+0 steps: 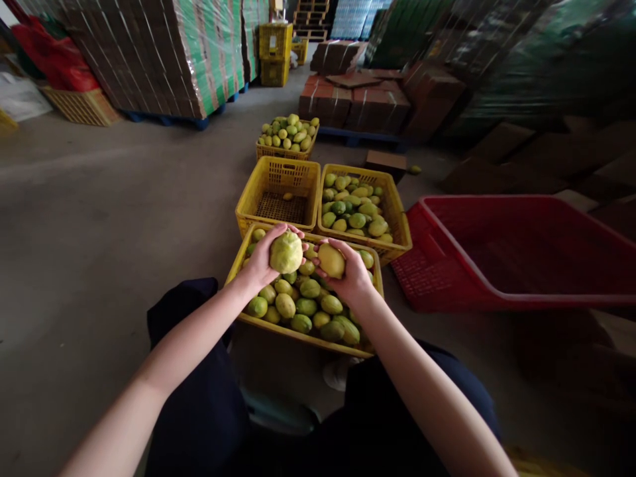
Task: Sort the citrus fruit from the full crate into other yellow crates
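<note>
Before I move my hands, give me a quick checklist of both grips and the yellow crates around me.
1. Left hand holding the knobbly fruit: ok.
2. Right hand holding the smoother fruit: ok.
3. Front crate below the hands, fruit inside: ok.
4. Room in the crate behind it, on the left: ok, one small fruit visible inside.
5. Room in the farthest fruit crate: not ok, heaped high.
6. Undersides of both held fruits unblemished: cannot tell, hidden.

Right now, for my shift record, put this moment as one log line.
left hand: holds lumpy fruit | right hand: holds smoother fruit | beneath: front yellow crate, holding green and yellow fruits
</note>
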`<state>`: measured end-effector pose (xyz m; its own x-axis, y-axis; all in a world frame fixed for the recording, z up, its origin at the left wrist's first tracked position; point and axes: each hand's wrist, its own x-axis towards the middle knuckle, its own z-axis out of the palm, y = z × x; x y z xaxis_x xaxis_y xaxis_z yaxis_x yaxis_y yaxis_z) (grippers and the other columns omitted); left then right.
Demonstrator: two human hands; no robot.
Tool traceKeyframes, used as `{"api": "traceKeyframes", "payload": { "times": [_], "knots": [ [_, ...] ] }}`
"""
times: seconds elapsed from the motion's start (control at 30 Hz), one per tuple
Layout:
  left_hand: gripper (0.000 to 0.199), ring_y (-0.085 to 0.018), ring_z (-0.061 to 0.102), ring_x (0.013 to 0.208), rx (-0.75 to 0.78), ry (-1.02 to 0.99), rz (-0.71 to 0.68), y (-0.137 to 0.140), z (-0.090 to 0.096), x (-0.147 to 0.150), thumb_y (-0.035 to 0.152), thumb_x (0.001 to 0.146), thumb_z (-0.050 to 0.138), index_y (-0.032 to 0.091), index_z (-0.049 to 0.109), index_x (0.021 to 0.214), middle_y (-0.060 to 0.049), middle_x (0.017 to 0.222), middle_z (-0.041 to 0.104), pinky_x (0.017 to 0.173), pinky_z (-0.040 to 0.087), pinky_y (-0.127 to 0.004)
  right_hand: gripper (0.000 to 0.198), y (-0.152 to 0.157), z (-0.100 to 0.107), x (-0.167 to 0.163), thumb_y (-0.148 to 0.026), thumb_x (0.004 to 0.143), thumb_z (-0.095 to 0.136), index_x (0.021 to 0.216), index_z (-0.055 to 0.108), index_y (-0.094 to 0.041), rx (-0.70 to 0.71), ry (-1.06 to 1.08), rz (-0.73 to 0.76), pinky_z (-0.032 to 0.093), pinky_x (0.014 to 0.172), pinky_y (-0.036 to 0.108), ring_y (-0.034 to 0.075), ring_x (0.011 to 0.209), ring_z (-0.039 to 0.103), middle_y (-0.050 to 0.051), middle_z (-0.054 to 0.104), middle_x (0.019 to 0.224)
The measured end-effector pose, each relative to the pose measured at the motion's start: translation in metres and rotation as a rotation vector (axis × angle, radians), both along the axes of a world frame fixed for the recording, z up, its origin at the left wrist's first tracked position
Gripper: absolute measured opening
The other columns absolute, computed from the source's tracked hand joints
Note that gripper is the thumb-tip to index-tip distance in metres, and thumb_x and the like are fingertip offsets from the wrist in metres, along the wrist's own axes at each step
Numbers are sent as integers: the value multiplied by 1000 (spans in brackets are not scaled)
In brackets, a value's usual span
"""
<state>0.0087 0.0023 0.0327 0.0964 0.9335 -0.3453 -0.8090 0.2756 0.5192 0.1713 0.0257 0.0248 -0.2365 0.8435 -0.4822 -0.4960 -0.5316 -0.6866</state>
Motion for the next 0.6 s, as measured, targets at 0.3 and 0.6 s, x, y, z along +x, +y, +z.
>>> {"api": "traceKeyframes", "payload": {
  "times": [0.3, 0.6],
  "knots": [
    [11, -18, 77, 80, -2, -11, 60, 7, -10, -1, 21, 93, 65, 18, 65, 83, -2, 79, 73, 71, 65, -26, 5, 0, 2, 0, -22, 83, 64, 79, 62, -21, -31, 7, -30, 37, 35, 18, 13, 52, 58, 0, 66, 69],
    [19, -25, 78, 82, -214, -108, 66, 10, -13, 8, 24, 90, 57, 16, 72, 96, -6, 75, 74, 78, 67, -38, 10, 7, -21, -1, -32, 84, 70, 92, 69, -28, 72, -130, -59, 52, 54, 23, 18, 76, 66, -1, 72, 87]
  ]
}}
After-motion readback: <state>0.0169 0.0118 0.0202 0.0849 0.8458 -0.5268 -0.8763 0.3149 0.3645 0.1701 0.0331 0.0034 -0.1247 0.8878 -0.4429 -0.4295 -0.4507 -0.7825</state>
